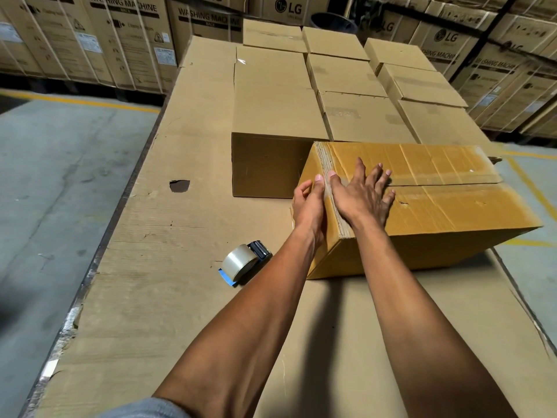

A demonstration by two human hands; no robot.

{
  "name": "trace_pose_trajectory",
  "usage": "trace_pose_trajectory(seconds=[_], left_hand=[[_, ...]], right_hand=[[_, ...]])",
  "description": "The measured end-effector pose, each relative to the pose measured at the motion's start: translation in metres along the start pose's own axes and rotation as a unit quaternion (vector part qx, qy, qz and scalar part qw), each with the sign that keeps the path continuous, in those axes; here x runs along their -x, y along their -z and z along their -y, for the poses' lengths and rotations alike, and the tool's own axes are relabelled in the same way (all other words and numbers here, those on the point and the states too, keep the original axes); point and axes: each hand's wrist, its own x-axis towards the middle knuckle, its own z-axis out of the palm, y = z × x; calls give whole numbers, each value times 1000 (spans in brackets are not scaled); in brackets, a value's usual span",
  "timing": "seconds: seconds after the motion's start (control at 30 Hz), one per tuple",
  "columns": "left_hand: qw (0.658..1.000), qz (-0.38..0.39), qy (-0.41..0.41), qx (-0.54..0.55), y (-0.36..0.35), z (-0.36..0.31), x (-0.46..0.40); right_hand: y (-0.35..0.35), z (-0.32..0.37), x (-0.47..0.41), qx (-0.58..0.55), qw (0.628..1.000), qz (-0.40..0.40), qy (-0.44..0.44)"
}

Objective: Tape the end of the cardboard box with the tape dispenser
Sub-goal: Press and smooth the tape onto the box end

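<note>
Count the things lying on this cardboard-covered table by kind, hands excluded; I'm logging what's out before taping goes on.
Yellow-brown box at the front: 1
Plain brown boxes behind it: 8
Tape dispenser: 1
Total: 10

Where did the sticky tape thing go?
The tape dispenser lies on the cardboard-covered table, just left of the left forearm and near the lower left corner of the yellow cardboard box. Neither hand touches it.
</note>
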Motion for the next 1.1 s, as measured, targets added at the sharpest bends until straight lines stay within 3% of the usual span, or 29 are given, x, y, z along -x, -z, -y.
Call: trace_pose_trajectory(seconds=[0.3, 0.57, 0.77, 0.93, 1.1], left_hand=[[998, -41, -26, -39, 7, 4, -3], [1000, -10, -12, 12, 5, 3, -3], [996, -48, -31, -64, 16, 8, -2], [999, 21, -20, 15, 13, 16, 9], [998, 1, -59, -16, 18, 26, 6]], right_hand=[[-2, -2, -2, 2, 1000, -7, 10], [-3, -3, -2, 5, 1000, -6, 15], [-1, -5, -2, -3, 999, -6, 35], [4, -14, 4, -23, 998, 33, 47], [5, -17, 7, -32, 996, 19, 82]])
